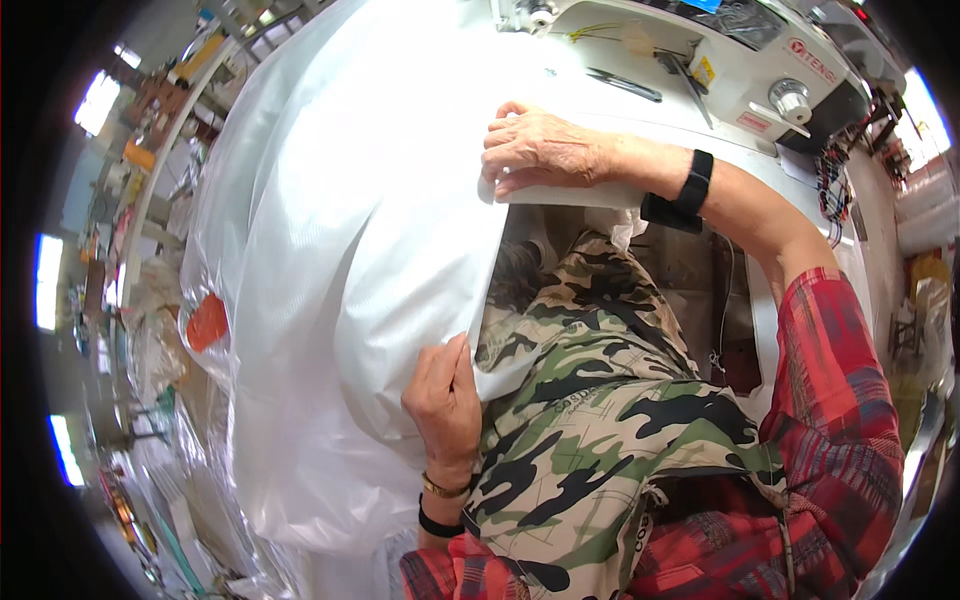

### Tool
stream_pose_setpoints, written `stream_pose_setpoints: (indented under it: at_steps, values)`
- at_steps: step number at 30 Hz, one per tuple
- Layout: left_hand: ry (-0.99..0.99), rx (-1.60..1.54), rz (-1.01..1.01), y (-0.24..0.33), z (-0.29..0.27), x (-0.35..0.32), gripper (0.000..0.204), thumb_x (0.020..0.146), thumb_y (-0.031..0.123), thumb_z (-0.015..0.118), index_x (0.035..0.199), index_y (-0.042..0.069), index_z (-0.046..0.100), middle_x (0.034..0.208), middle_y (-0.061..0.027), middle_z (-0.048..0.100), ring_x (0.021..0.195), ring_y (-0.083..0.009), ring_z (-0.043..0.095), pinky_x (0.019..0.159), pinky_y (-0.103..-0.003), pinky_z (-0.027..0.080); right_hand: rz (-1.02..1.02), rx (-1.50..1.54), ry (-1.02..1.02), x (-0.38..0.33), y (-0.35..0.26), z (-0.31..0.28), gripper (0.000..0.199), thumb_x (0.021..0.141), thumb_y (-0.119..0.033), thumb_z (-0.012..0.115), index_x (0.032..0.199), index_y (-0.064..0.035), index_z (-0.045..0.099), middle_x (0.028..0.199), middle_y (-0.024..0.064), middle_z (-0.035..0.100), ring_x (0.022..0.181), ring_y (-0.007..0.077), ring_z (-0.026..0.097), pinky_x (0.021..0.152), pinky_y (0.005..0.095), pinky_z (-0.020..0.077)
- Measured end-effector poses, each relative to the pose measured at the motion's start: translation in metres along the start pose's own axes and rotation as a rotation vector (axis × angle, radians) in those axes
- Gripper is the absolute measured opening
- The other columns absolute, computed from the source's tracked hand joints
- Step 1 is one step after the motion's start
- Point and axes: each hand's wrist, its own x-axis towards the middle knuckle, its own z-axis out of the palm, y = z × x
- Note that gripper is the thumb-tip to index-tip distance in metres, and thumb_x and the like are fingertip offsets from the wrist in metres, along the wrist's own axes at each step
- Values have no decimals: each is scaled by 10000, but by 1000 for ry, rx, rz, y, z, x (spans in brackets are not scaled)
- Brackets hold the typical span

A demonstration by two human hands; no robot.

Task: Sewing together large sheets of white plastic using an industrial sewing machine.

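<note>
A large sheet of white fabric (310, 300) spreads over the sewing machine table and hangs down on the left in loose folds. Low on its near edge, my left hand (445, 400) is closed, pinching the fabric between thumb and fingers. Farther up, on the table by the front edge, my right hand (545, 152) has bent fingers closed on the fabric's edge. Between the two hands the edge runs down beside my lap. The sewing machine (770, 70) stands at the far right, beyond my right hand.
Dark tweezers (625, 85) and scissors (685, 85) lie on the table beside the machine. A camouflage apron (600, 400) covers my lap. Clear plastic with an orange-red patch (207, 322) hangs left of the fabric. Cluttered shelves (150, 200) stand farther left.
</note>
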Motion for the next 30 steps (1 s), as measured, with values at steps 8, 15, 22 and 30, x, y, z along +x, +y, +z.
stream_pose_setpoints:
  at_steps: [8, 15, 22, 30]
  values:
    - [-244, -204, -61, -9, 4, 2, 204, 894, -8, 606, 1089, -47, 652, 872, -160, 645, 746, -273, 628, 697, -339, 492, 143, -217, 118, -2, 35, -3, 241, 918, -356, 629, 979, -128, 581, 904, 26, 590, 942, 212, 577, 955, 431, 366]
    - [-412, -174, 38, -4, 15, 23, 241, 754, -48, 623, 991, -9, 653, 740, -137, 559, 574, -277, 531, 546, -374, 422, 521, -380, 177, -12, 17, 6, 458, 875, -471, 642, 870, -22, 549, 871, 139, 576, 880, 290, 582, 821, 414, 450]
    - [-270, 33, 323, -1, 31, 61, 62, 738, -7, 610, 780, 36, 597, 689, -130, 529, 584, -333, 547, 527, -410, 427, 707, -178, 115, -22, 9, 4, 570, 902, -541, 587, 1133, -20, 602, 1292, 192, 548, 1251, 303, 475, 1024, 462, 334]
    - [-241, 278, 455, 0, 57, 128, 102, 773, 51, 611, 687, 24, 563, 669, -136, 571, 582, -343, 570, 547, -433, 438, 731, -138, 96, -23, 12, 4, 691, 900, -579, 561, 1309, -22, 544, 1426, 191, 473, 1354, 295, 397, 1088, 477, 267]
